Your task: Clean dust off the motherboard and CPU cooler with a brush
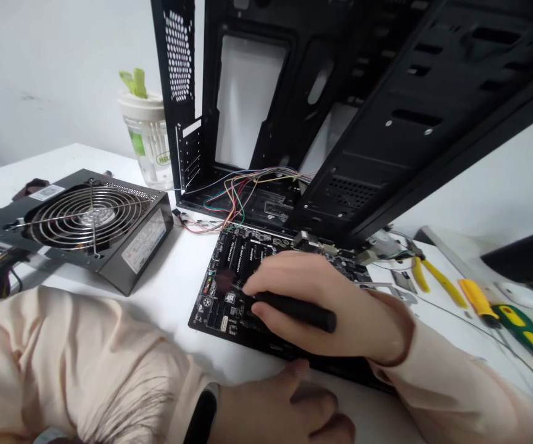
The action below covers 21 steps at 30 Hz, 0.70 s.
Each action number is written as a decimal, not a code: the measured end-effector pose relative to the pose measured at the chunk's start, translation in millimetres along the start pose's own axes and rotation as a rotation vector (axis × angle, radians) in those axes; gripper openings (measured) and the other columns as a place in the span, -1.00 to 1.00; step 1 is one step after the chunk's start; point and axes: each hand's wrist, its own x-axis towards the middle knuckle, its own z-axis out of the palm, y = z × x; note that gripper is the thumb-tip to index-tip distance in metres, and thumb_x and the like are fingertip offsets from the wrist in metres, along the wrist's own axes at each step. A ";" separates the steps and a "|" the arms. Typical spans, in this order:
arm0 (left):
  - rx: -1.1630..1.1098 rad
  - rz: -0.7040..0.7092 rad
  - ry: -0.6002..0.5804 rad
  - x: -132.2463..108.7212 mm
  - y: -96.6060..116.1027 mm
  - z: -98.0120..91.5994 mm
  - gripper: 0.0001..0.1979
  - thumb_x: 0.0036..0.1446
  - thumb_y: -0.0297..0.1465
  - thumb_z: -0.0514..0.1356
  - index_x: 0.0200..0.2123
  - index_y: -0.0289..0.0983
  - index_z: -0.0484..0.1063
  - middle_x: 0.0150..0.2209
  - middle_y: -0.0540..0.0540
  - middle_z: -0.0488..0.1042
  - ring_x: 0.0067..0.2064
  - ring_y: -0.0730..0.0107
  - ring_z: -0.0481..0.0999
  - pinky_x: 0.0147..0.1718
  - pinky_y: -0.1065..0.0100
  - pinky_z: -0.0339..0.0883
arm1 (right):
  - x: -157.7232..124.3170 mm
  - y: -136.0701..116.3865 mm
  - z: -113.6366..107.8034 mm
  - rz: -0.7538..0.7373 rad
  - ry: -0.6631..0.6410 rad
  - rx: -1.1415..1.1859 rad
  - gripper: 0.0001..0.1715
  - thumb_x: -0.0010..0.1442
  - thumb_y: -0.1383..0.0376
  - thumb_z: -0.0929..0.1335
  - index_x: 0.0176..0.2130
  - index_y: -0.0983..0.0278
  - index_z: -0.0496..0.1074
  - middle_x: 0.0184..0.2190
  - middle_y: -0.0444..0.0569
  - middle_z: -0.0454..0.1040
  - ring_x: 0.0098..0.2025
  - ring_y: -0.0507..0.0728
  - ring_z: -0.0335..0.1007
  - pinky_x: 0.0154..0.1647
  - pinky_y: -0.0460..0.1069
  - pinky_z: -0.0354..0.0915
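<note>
Carefully now: your right hand (322,302) is clenched around a black screwdriver (297,311), and the thin shaft points down to the left part of the motherboard (223,271). From this view, I cannot tell if the tip sits in a screw, because your fingers and the shadow cover that place. The motherboard lies flat on the white table (63,160), just in front of the black computer case (363,142), which stands tilted above it.

Your left hand (285,413) is beside the lower edge of the motherboard, with relaxed fingers that grasp nothing. A black wristband (202,414) is on that wrist, and the cream sleeve (63,351) lies on the table.

If you press the screwdriver at an angle, the tip can slip and scratch the small parts or thin lines on the motherboard. The motherboard is not held by your left hand, so a strong turn could make it shift. The colored wires (248,191) lie close behind it and may catch on its edge. The case also leans over your work, so a knock could bring it down on the motherboard. On the left, the power supply (95,228) sits near your sleeve, and your arm could push it.
</note>
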 end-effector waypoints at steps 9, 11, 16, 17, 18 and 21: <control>-0.049 0.038 -0.028 0.8 -2.6 -4.0 -0.66 0.37 -0.38 -0.13 -0.10 -0.29 0.43 -0.18 -0.03 0.42 -0.11 0.38 0.35 0.02 0.20 0.19 | -0.3 -0.7 0.0 0.044 -0.005 -0.063 -0.82 0.21 0.34 0.28 -0.23 0.34 0.47 -0.38 -0.01 0.51 -0.33 0.03 0.41 -0.29 -0.08 0.29; -0.053 0.028 -0.037 1.1 -3.3 -5.5 -0.68 0.36 -0.36 -0.10 -0.10 -0.30 0.42 -0.18 -0.03 0.43 -0.11 0.38 0.36 0.01 0.22 0.20 | 0.0 -0.8 -2.5 0.044 0.002 0.088 -0.87 0.17 0.37 0.29 -0.34 0.34 0.45 -0.48 -0.09 0.50 -0.44 -0.04 0.37 -0.37 -0.14 0.27; -0.078 0.077 -0.066 2.1 -5.6 -6.6 -0.68 0.36 -0.36 -0.10 -0.09 -0.31 0.42 -0.15 -0.01 0.43 -0.09 0.36 0.37 0.00 0.18 0.22 | 0.1 -0.3 -4.2 0.101 -0.063 0.054 -0.84 0.16 0.37 0.29 -0.42 0.32 0.43 -0.53 -0.11 0.46 -0.48 -0.04 0.34 -0.42 -0.13 0.24; -0.071 0.073 -0.059 2.3 -5.6 -6.5 -0.68 0.36 -0.35 -0.09 -0.09 -0.30 0.42 -0.15 -0.01 0.43 -0.09 0.36 0.37 0.00 0.17 0.22 | -0.3 -0.8 -4.2 0.088 -0.038 0.007 -0.86 0.16 0.37 0.29 -0.39 0.32 0.44 -0.50 -0.09 0.47 -0.46 -0.03 0.36 -0.40 -0.12 0.25; -0.065 0.064 -0.055 2.5 -5.4 -6.4 -0.69 0.36 -0.35 -0.09 -0.09 -0.30 0.42 -0.16 -0.02 0.43 -0.10 0.36 0.36 0.01 0.17 0.21 | -0.7 -1.5 -4.3 0.068 0.001 -0.016 -0.87 0.17 0.36 0.30 -0.36 0.33 0.45 -0.48 -0.08 0.48 -0.44 -0.02 0.37 -0.38 -0.11 0.25; -0.063 0.051 -0.066 2.8 -4.1 -6.8 -0.72 0.33 -0.37 -0.05 -0.08 -0.30 0.42 -0.13 -0.03 0.43 -0.09 0.38 0.35 -0.02 0.22 0.23 | -1.6 -4.8 -5.3 0.017 0.074 0.098 -0.88 0.16 0.40 0.30 -0.32 0.36 0.45 -0.48 -0.07 0.49 -0.44 -0.05 0.36 -0.40 -0.15 0.24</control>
